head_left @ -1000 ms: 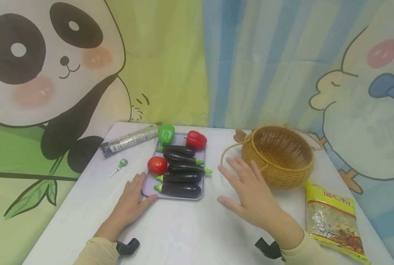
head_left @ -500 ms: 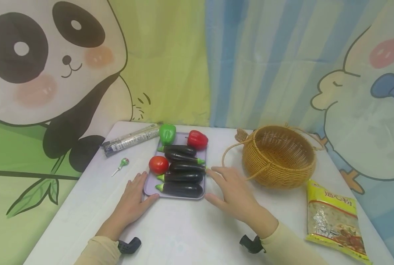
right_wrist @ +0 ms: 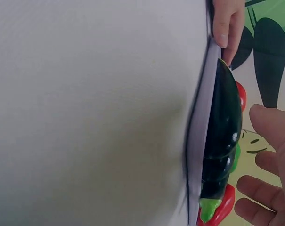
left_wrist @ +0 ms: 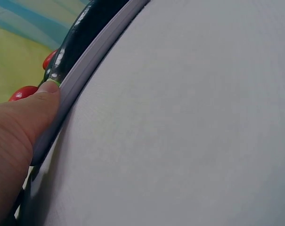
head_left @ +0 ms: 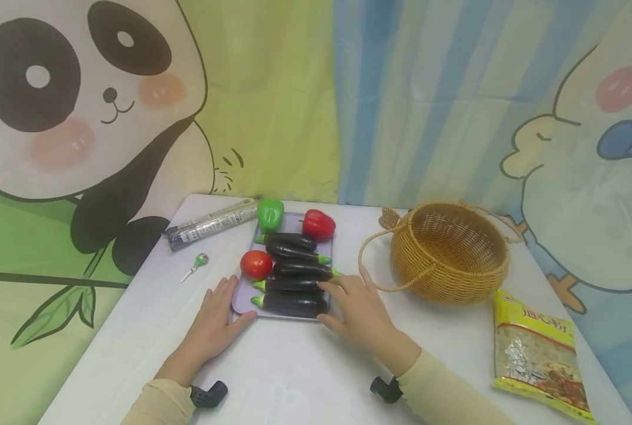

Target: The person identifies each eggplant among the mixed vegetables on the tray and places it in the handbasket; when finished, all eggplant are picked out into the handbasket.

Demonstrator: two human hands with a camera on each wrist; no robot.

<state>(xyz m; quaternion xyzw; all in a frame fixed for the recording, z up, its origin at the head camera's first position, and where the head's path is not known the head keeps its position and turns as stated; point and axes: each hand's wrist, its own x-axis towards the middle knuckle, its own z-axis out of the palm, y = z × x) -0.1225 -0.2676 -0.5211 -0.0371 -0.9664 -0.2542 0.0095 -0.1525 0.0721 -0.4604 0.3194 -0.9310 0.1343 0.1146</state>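
Note:
A pale purple tray (head_left: 244,300) bears several eggplants (head_left: 290,304) lying crosswise, a tomato (head_left: 256,265), a green bell pepper (head_left: 270,215) and a red bell pepper (head_left: 318,225). My left hand (head_left: 209,321) rests at the tray's front left corner, fingers nearly straight; in the left wrist view its thumb (left_wrist: 43,106) lies against the tray's rim. By the tray's right edge is my right hand (head_left: 363,313), its fingertips over the right ends of the front eggplants. In the right wrist view its spread fingers (right_wrist: 260,188) hold nothing; whether they touch an eggplant is unclear.
To the right stands a wicker basket (head_left: 448,254), its handle lowered toward the right hand. A yellow food packet (head_left: 541,354) lies nearer the right edge. At the left are a long silvery packet (head_left: 215,224) and a lollipop (head_left: 196,265). A printed curtain hangs behind the table.
My right hand has moved left from beside the basket to the tray's right edge, its fingers drawing closer together. The left hand has stayed at the tray's corner.

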